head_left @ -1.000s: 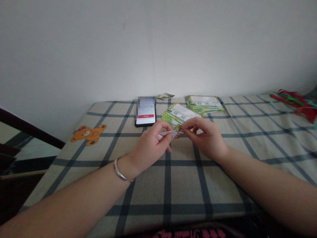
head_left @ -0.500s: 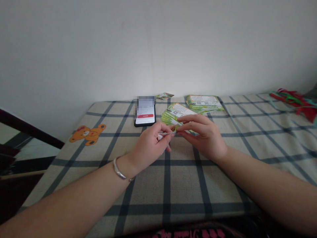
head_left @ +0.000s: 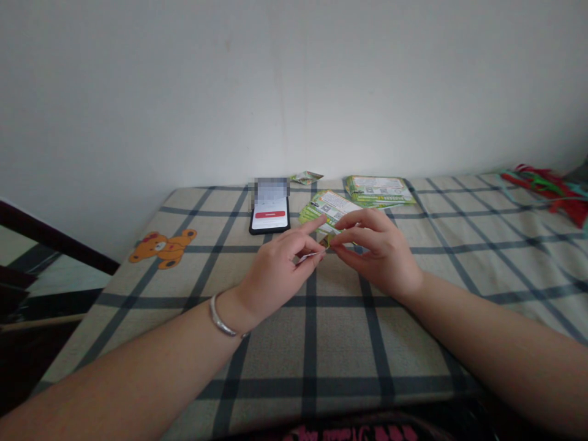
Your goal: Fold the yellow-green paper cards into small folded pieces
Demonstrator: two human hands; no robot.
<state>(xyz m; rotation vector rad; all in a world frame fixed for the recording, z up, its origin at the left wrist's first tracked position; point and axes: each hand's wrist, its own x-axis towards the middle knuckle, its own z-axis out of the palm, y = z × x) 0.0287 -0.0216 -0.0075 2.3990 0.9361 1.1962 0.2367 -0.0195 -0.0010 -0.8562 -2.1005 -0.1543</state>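
Observation:
My left hand (head_left: pixel 278 263), with a silver bangle (head_left: pixel 220 318) at its wrist, pinches a thin folded paper card (head_left: pixel 313 254) between thumb and fingers. Its index finger is stretched out over the printed cards behind. My right hand (head_left: pixel 379 248) is closed at the card's right end, thumb and fingertips together there. Most of the card is hidden by my fingers; a pale edge and a greenish bit show. Just beyond my hands lies a fanned stack of green and white printed cards (head_left: pixel 333 205), partly covered by my right fingers.
A phone (head_left: pixel 270 215) with a lit screen lies behind my left hand. By the wall are a folded card (head_left: pixel 307 177) and a second card stack (head_left: pixel 381 188). Red and green cloth-like items (head_left: pixel 551 190) lie far right. A bear cutout (head_left: pixel 163 249) sits left on the checked tablecloth (head_left: pixel 271 355).
My left index finger has lifted and straightened away from the paper card. The card has tilted slightly, while my right hand stays almost in place.

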